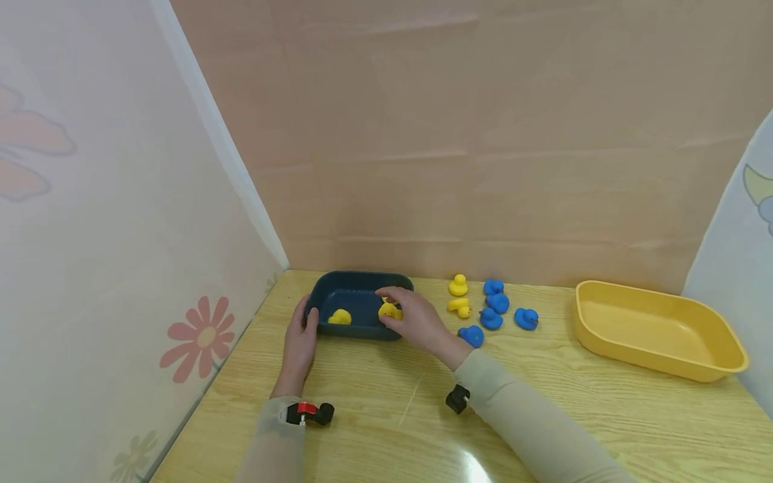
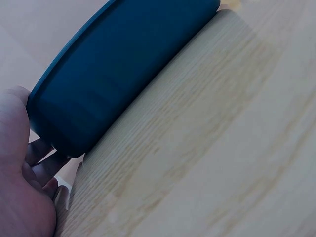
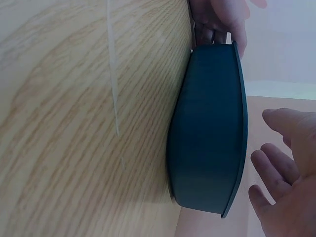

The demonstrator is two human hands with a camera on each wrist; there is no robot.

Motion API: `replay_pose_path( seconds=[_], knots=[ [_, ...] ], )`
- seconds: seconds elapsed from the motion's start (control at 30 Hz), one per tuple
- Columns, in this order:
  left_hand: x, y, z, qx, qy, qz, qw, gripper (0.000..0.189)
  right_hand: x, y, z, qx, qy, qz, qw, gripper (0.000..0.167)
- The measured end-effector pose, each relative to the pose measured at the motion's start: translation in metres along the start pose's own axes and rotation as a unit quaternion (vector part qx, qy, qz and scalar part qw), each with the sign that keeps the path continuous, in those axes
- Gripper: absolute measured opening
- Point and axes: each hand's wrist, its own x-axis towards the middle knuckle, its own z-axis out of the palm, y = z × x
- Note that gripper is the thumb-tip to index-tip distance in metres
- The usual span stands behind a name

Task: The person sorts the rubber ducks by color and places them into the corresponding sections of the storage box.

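Observation:
A dark teal plastic tub (image 1: 356,331) stands on the table. My left hand (image 1: 300,339) holds its left end, thumb at the rim and fingers against the outer wall, as the left wrist view also shows. Over the tub's right end hovers my right hand (image 1: 417,320). In the right wrist view its fingers (image 3: 276,170) are spread apart above the rim, with nothing seen between them. Below this hand, yellow rubber ducks (image 1: 388,311) lie in the tub, partly covered by it. Another yellow duck (image 1: 340,317) lies near the tub's left front wall.
Right of the tub, two yellow ducks (image 1: 458,286) and several blue ducks (image 1: 497,303) are scattered on the wooden table (image 1: 374,409). A yellow tub (image 1: 658,327) stands at the far right. Cloth-covered walls (image 1: 386,208) rise behind and at both sides.

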Motion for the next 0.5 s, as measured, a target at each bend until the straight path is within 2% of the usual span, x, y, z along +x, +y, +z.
replay_pose_path(
  seconds=[0.3,0.5],
  knots=[
    [0.0,-0.002,0.0,-0.015,-0.004,-0.011,0.9998,0.061,-0.003,0.0,-0.009,-0.007,0.017,0.016,0.9997,0.056],
    [0.001,-0.003,-0.001,-0.005,-0.003,-0.003,1.0,0.06,-0.002,0.005,-0.019,-0.033,0.041,0.034,0.998,0.057]
  ],
)
